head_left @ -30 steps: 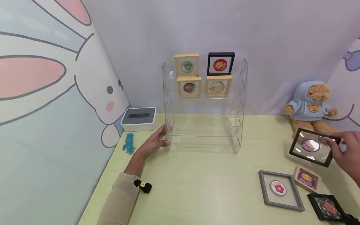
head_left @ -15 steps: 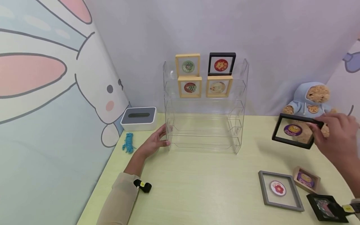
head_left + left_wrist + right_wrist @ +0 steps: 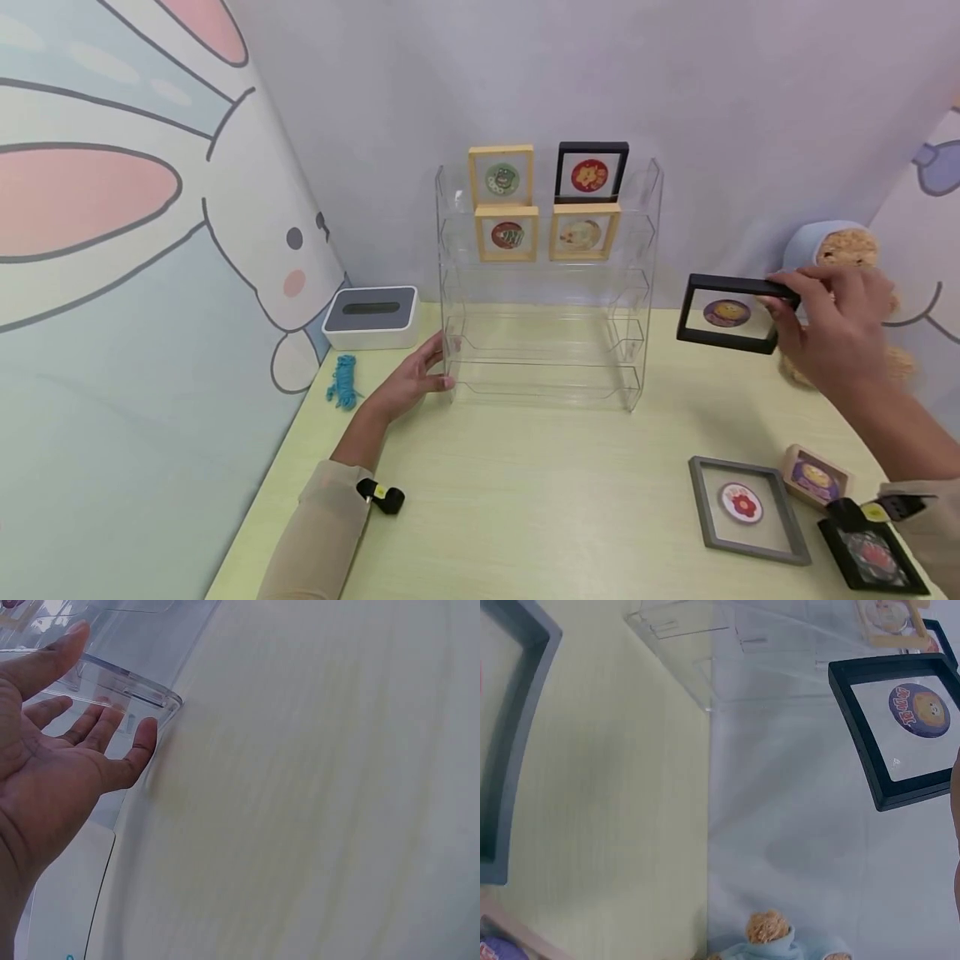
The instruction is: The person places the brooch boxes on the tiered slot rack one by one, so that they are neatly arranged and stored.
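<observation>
A black picture frame (image 3: 727,313) with a purple-and-yellow round badge is held up at the right of the head view, tilted. My right hand (image 3: 840,325) pinches its right end between thumb and fingers. In the right wrist view the frame (image 3: 859,724) shows at upper right, with just a sliver of the hand. A clear tiered display rack (image 3: 551,364) stands at the middle back. My left hand (image 3: 408,385) rests at its lower left corner; the left wrist view shows this hand (image 3: 64,761) with fingers spread and loosely bent beside the clear edge.
Small frames, including a black one (image 3: 592,148), stand on the rack's upper two tiers. A grey frame (image 3: 701,508), small wooden frame (image 3: 816,479) and black frame (image 3: 873,557) lie front right. A teddy bear (image 3: 847,246), tissue box (image 3: 371,321) and blue cord (image 3: 344,383) are around.
My right hand has carried the black picture frame up and left, away from in front of the teddy bear and closer to the rack. The left hand stays in place.
</observation>
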`<state>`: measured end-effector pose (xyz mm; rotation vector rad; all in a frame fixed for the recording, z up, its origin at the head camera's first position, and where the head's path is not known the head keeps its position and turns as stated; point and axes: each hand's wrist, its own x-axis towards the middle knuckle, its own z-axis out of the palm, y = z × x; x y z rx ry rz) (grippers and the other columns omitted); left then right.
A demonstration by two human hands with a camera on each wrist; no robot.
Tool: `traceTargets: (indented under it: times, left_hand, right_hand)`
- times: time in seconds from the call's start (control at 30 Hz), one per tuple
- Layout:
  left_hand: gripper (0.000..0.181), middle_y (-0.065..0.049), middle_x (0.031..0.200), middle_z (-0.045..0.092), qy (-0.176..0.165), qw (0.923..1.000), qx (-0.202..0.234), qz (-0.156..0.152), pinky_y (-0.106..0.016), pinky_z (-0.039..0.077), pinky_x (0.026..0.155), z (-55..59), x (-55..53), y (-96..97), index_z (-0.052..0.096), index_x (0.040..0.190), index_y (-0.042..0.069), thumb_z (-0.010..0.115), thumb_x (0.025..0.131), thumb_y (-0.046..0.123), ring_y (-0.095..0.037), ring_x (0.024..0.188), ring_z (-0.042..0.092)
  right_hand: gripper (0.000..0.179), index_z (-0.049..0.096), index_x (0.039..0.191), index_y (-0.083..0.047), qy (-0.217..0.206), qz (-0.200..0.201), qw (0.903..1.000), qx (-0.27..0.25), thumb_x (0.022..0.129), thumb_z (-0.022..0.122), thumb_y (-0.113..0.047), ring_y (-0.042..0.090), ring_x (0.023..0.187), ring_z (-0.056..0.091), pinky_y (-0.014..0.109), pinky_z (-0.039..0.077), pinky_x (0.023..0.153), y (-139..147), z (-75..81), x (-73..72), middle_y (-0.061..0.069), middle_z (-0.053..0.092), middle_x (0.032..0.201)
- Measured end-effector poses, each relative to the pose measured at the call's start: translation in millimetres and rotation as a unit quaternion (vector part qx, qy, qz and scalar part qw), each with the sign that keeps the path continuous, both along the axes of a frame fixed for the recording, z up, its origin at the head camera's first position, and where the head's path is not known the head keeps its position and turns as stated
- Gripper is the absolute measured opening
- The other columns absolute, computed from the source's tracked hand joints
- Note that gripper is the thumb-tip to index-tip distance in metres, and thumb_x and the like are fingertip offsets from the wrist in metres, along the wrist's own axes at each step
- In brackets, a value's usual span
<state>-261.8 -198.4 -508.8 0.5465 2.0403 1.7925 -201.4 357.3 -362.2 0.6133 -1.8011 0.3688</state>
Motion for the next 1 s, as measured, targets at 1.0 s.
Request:
traceTargets:
  times: [1.0]
  left_hand:
    - [0.098,-0.01,0.184,0.027,0.006,1.0,-0.002,-0.003,-0.068,0.018,0.136,4.7,1.2,1.2,0.009,0.18,0.017,0.068,0.104,-0.004,-0.04,0.171,0.021]
  right_hand:
    - [0.038,0.074,0.124,0.001,-0.012,0.094,0.9954,0.012,0.113,0.064,-0.034,0.046,0.096,0.046,0.064,0.024,0.085,-164.0,14.5,-89.5,0.026,0.064,0.112]
